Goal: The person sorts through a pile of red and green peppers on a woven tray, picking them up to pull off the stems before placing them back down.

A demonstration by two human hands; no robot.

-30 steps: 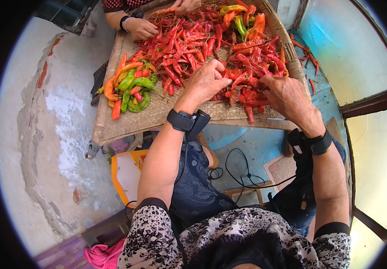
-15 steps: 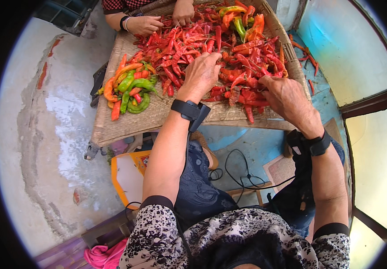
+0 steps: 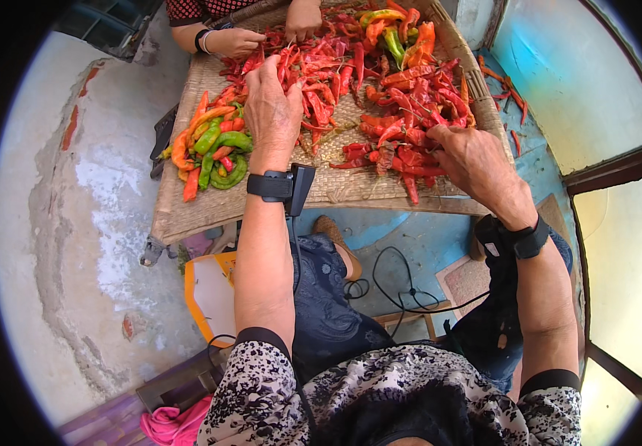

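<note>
Wrinkled, tapering red peppers (image 3: 324, 82) lie on woven surface (image 3: 328, 178) (long axes crossing, tips every way); left hand (image 3: 271, 113), right hand (image 3: 475, 160): fingers curled, hold indeterminable.

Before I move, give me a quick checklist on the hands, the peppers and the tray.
1. Left hand well clear of the co-worker's nearer hand: not ok, they are close together at the larger red heap.
2. Right hand at the right-hand red pile: ok.
3. Left hand's grip on a pepper: cannot tell, the hand hides it.
4. Bare weave between heap and pile along the near side: ok.
5. Every pepper on the woven tray: not ok, some loose peppers lie beyond its right edge.
</note>
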